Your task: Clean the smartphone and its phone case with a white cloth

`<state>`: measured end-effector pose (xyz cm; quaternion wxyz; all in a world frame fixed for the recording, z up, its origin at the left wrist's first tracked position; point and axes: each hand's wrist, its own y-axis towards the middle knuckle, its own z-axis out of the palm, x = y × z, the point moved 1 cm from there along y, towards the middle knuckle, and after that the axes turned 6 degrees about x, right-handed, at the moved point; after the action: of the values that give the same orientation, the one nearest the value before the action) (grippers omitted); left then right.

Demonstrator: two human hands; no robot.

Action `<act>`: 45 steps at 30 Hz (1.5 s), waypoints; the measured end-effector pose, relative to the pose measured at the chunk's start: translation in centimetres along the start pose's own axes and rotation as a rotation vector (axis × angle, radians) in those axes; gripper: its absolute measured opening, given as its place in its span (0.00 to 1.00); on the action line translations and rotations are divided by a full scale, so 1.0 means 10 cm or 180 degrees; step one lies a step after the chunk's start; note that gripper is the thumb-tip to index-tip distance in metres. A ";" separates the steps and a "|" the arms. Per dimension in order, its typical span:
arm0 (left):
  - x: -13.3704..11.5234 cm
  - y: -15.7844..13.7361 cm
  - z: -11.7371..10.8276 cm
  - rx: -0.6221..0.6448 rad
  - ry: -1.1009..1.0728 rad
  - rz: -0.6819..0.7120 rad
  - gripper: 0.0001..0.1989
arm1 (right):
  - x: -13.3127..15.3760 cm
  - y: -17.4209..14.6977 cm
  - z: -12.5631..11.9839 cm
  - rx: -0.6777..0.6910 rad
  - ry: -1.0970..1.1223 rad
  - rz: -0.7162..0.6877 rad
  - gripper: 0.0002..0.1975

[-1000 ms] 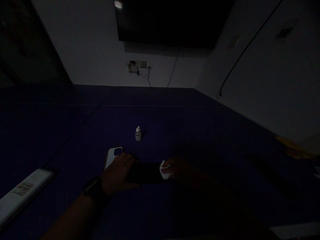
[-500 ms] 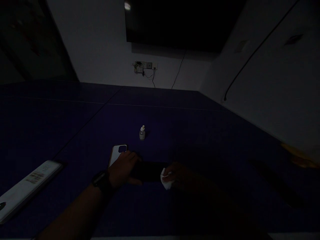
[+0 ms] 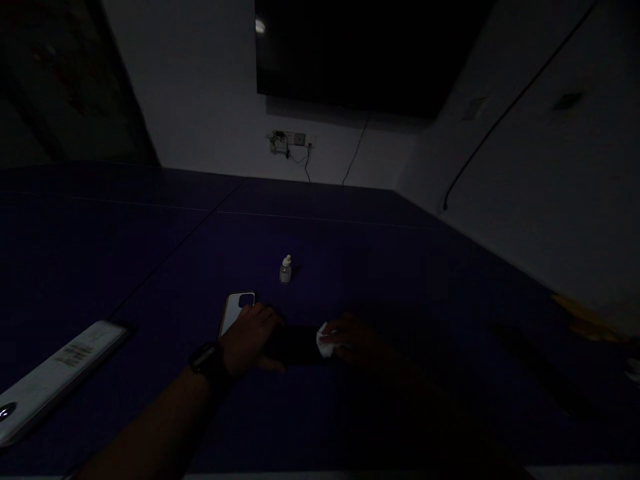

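My left hand [image 3: 253, 337], with a dark watch [image 3: 206, 360] on the wrist, grips the left end of a black, flat, oblong phone [image 3: 295, 345] lying on the blue table. My right hand [image 3: 353, 340] is closed on a crumpled white tissue [image 3: 326, 341] and presses it on the phone's right part. Deep shadow hides much of that hand and the forearm. A phone case [image 3: 231, 310], pale with a dark edge and a camera cutout, lies just behind my left hand and is partly covered by it. Beyond stands a small white-capped dropper bottle [image 3: 285, 272], upright.
On the left lies a long white box-like object [image 3: 60, 380] with printed marks. A dim dark flat object [image 3: 540, 367] and something yellow [image 3: 585, 317] are at the right. A wall with sockets [image 3: 293, 140] and a big black screen [image 3: 350, 53] rise behind the blue table [image 3: 320, 247].
My right hand has shifted the tissue slightly left and up along the phone. My left hand keeps its hold. The view has tilted slightly.
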<state>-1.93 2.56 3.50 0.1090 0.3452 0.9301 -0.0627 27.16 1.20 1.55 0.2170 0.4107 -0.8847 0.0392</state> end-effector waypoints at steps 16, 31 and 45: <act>0.00 0.02 0.10 -0.0144 0.0034 0.0004 0.39 | -0.05 0.10 0.04 -0.0221 -0.0226 -0.0068 0.15; 0.00 -0.02 0.00 -0.0139 -0.0011 0.0060 0.34 | -0.04 0.06 0.05 0.0104 0.0013 -0.0461 0.14; -0.03 -0.03 -0.01 -0.0074 -0.0024 0.0027 0.34 | 0.02 0.09 0.03 0.0379 0.0079 -0.0433 0.13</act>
<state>-1.93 2.19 3.70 0.1168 0.3476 0.9288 -0.0527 26.27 1.54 1.44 0.2053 0.4815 -0.8481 0.0820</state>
